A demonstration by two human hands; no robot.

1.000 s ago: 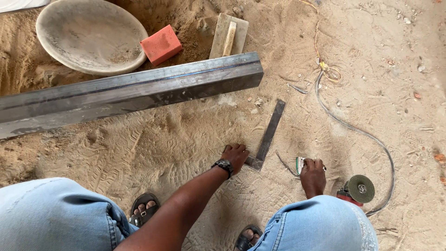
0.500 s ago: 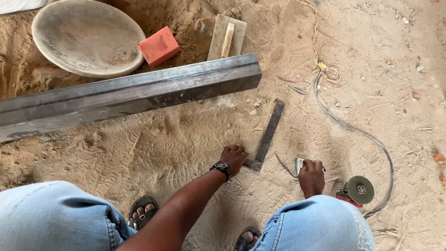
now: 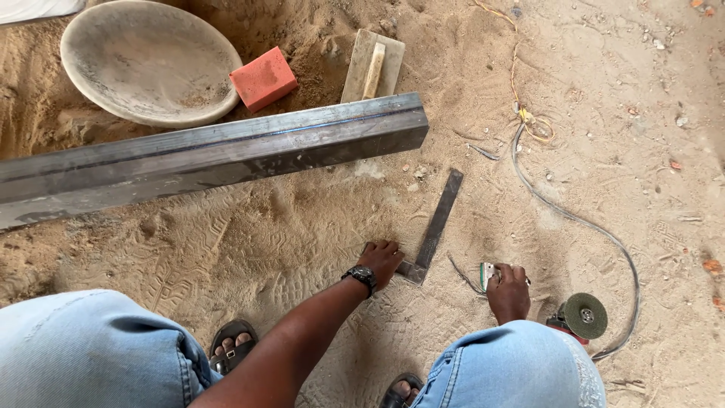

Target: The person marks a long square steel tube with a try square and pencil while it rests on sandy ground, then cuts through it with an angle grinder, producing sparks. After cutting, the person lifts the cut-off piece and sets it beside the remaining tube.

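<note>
My left hand (image 3: 383, 260), with a black wristwatch, rests on the short arm of a dark metal try square (image 3: 436, 227) lying on the sand. Its long blade points up towards the end of a long grey rectangular steel tube (image 3: 226, 151). My right hand (image 3: 508, 291) is closed on a small white and green object (image 3: 488, 273) on the ground. I cannot tell what that object is. An angle grinder (image 3: 583, 317) with a greenish disc lies just right of my right knee.
The grinder's grey cable (image 3: 574, 219) curves up the right side to yellow-orange wires (image 3: 529, 121). Behind the tube lie a round shallow pan (image 3: 147, 60), an orange-red block (image 3: 263, 78) and a wooden float (image 3: 373, 64). Sandalled feet (image 3: 230, 347) sit on sand.
The view has drifted slightly. Both hands stay almost where they were, the left on the try square, the right on the small object.
</note>
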